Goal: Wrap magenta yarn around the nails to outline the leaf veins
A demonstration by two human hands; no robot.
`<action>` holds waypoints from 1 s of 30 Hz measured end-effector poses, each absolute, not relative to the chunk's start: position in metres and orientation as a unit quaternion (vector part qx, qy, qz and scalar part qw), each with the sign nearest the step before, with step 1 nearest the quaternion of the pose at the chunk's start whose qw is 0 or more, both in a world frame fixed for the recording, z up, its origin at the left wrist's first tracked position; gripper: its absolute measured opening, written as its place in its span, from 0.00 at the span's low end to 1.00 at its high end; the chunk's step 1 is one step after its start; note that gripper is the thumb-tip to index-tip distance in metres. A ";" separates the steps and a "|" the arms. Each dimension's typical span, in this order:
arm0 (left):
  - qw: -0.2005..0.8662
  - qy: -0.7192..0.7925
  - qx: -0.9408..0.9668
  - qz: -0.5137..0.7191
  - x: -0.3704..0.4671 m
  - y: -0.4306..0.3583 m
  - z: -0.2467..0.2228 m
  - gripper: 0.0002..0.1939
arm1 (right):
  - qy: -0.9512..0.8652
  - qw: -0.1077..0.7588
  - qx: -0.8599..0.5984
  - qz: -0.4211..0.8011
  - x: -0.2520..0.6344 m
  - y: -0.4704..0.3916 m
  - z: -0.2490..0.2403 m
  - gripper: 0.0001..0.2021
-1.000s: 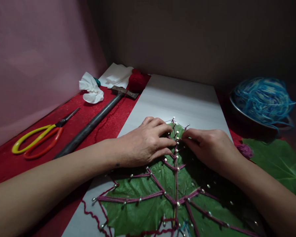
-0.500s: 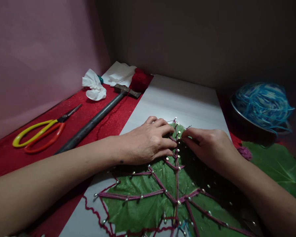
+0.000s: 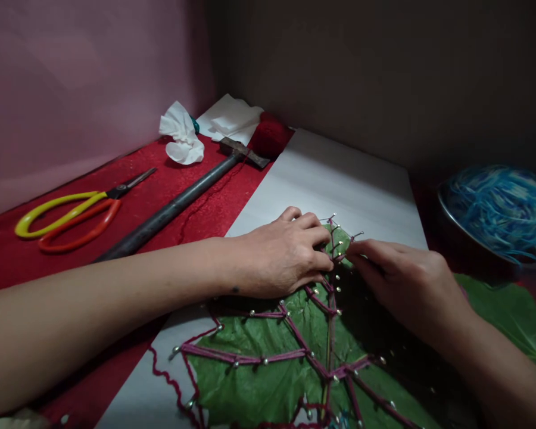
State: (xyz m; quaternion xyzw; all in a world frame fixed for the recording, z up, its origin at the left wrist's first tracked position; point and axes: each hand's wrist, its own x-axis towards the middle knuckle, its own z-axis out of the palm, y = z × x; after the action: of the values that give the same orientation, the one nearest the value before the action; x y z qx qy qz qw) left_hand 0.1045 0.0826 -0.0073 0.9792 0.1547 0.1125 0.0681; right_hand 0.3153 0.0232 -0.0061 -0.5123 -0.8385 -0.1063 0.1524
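A green leaf (image 3: pixel 245 378) lies on a white board, with silver nails standing along its veins and edge. Purple yarn (image 3: pixel 297 333) is wound from nail to nail. My left hand (image 3: pixel 290 256) lies over the upper left of the leaf, fingers curled near the central vein; what its fingertips hold, if anything, is hidden. Across the vein, my right hand (image 3: pixel 406 283) has thumb and index finger pinched on the yarn beside the upper nails. Dark red yarn (image 3: pixel 167 378) trails loosely around the leaf's lower left.
Scissors (image 3: pixel 74 217) and a hammer (image 3: pixel 174 208) lie on the red cloth at left. Crumpled tissue (image 3: pixel 181 134) and a red yarn ball (image 3: pixel 271 134) are behind. The white board (image 3: pixel 339 173) extends backward. A bowl of blue yarn (image 3: pixel 495 208) and another leaf (image 3: pixel 507 316) stand at right.
The view has shifted slightly, so most things sit a little differently in the picture. Both hands stay at the upper nails, with my right hand still pinched close to my left fingertips.
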 end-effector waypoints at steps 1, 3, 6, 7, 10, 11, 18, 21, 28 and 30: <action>0.066 0.154 0.979 0.115 0.105 0.083 -0.008 0.13 | -0.841 0.154 -0.504 -0.120 0.316 0.022 -0.006 0.07; 0.065 0.153 0.979 0.118 0.105 0.083 -0.008 0.13 | -0.849 0.149 -0.486 -0.141 0.315 0.021 -0.003 0.06; 0.060 0.157 0.979 0.112 0.105 0.083 -0.008 0.12 | -0.867 0.133 -0.448 -0.175 0.311 0.022 0.002 0.06; 0.059 0.159 0.979 0.110 0.105 0.082 -0.007 0.12 | -0.873 0.126 -0.432 -0.189 0.309 0.022 0.004 0.06; 0.059 0.161 0.980 0.104 0.105 0.083 -0.006 0.11 | -0.885 0.111 -0.397 -0.217 0.299 0.021 0.008 0.08; 0.060 0.161 0.980 0.102 0.106 0.083 -0.006 0.11 | -0.886 0.106 -0.397 -0.214 0.296 0.021 0.009 0.09; 0.059 0.159 0.979 0.109 0.106 0.084 -0.008 0.12 | -0.881 0.077 -0.452 -0.120 0.300 0.011 0.010 0.11; 0.060 0.160 0.979 0.111 0.106 0.083 -0.007 0.12 | -0.890 0.083 -0.448 -0.036 0.311 0.013 0.013 0.12; 0.058 0.161 0.978 0.122 0.105 0.082 -0.007 0.13 | -0.888 0.064 -0.455 0.016 0.309 0.012 0.014 0.13; 0.052 0.158 0.979 0.121 0.105 0.082 -0.008 0.12 | -0.880 0.102 -0.465 0.004 0.307 0.007 0.012 0.12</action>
State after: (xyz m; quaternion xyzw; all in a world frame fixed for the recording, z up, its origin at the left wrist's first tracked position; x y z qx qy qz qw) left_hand 0.1048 0.0817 -0.0078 0.9786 0.1580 0.1209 0.0515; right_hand 0.3075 0.0065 0.0117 -0.4647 -0.8796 0.0036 0.1015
